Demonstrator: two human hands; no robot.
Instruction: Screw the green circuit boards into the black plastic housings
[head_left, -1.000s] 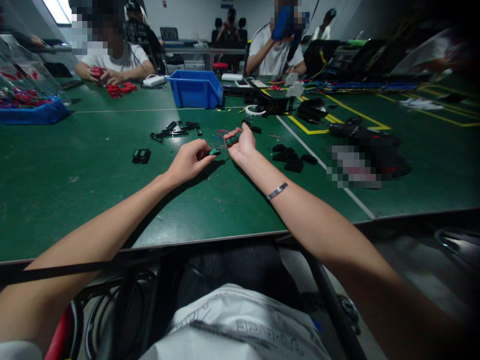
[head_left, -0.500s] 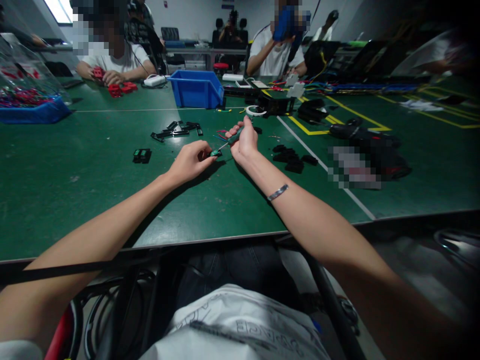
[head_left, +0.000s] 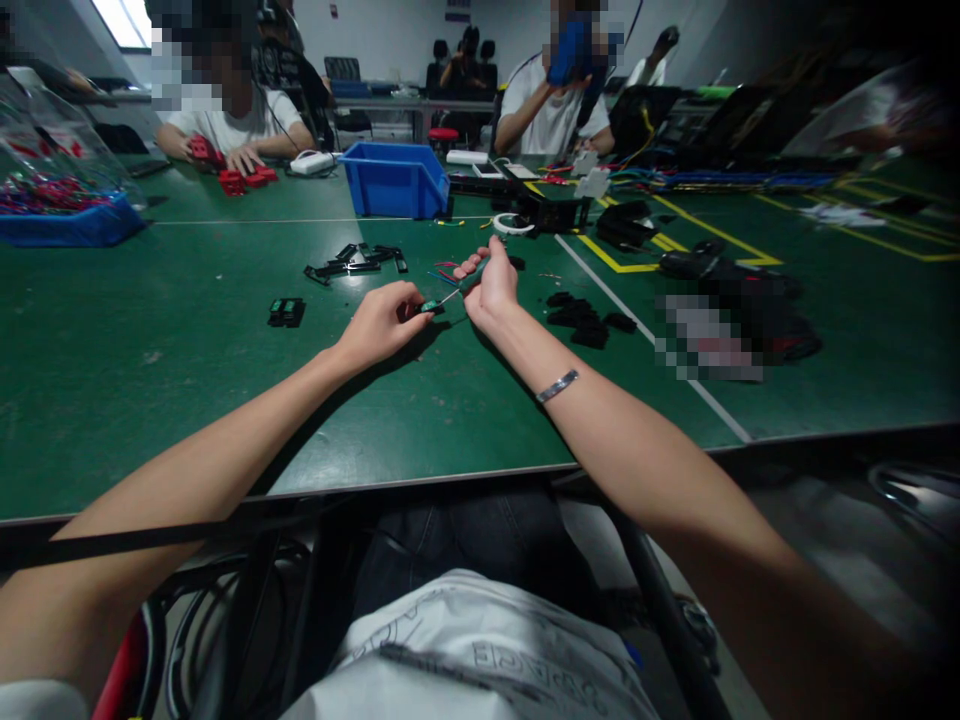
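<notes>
My left hand (head_left: 386,318) pinches a small black part with a green face (head_left: 429,308) low over the green table. In my right hand (head_left: 491,285) is a screwdriver (head_left: 469,280) with a dark green handle, my fingers wrapped round it. Its thin metal shaft points left and its tip meets the small part, or comes very near it; the exact contact is too small to see. A similar pair of black and green parts (head_left: 286,312) lies to the left of my left hand. Thin black frame pieces (head_left: 352,262) lie beyond it, and several black pieces (head_left: 581,318) rest right of my right wrist.
A blue bin (head_left: 394,182) stands farther back, with a white ring of tape (head_left: 513,223) nearby. At the left is a blue tray (head_left: 75,225) of coloured wires. A black bundle (head_left: 739,295) lies at the right. Across the table, a person handles red blocks (head_left: 244,180).
My hands keep nearly the same place, the screwdriver still at the part; my right hand has turned slightly on the handle. Across the table, the person's hand has shifted toward the red blocks.
</notes>
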